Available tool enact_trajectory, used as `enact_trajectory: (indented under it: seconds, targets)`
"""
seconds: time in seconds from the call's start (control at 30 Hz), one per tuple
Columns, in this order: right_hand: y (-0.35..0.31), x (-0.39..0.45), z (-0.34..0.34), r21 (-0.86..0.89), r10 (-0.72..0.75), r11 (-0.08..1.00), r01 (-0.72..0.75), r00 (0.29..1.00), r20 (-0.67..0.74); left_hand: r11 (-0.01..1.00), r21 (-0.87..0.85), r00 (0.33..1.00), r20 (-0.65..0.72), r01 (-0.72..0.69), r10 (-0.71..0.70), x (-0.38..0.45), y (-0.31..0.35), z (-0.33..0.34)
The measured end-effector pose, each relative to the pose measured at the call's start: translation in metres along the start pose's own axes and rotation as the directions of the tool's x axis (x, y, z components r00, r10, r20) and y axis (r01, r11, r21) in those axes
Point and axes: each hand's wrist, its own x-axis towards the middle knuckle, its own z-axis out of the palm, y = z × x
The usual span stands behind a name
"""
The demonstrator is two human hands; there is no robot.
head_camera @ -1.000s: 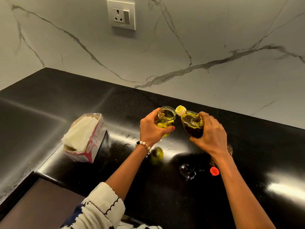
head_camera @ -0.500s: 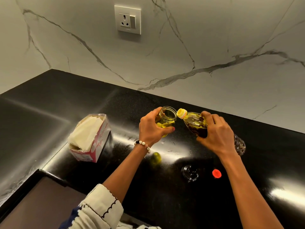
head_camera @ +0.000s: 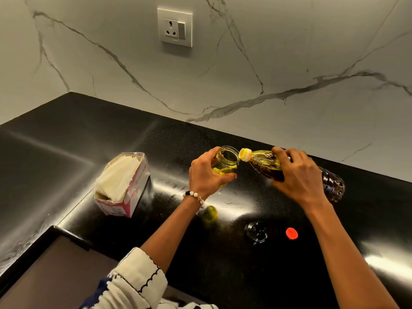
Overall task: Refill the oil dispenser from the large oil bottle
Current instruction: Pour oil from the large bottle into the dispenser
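Observation:
My left hand [head_camera: 206,175] grips a small glass oil dispenser [head_camera: 227,161] with an open mouth and yellow oil in its lower part, held above the black counter. My right hand [head_camera: 298,177] grips the large clear oil bottle [head_camera: 265,163], tipped almost flat with its base [head_camera: 333,186] pointing right. The bottle's yellow spout [head_camera: 245,154] rests right at the dispenser's rim. Oil lies along the lower side of the bottle. A red cap [head_camera: 291,233] and a clear glass lid [head_camera: 256,232] lie on the counter below my hands.
An open tissue box [head_camera: 121,185] stands on the black counter [head_camera: 66,152] to the left. A wall socket [head_camera: 174,27] sits on the marble backsplash. A yellow reflection [head_camera: 209,214] shows on the counter under the dispenser. The counter edge steps down at the lower left.
The large bottle has tipped further, from steeply slanted to nearly flat, and its spout has moved against the dispenser's rim. The left hand and dispenser stayed about where they were.

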Motion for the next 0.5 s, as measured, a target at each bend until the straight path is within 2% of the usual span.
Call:
enact_trajectory:
  seconds: [0.5]
  targets:
    - [0.0043,0.0056,-0.0055,-0.069,-0.031,0.997,0.034,0.998,0.047,0.999,0.037,1.000,-0.010,0.013,-0.012,-0.0030,0.0022,0.0006]
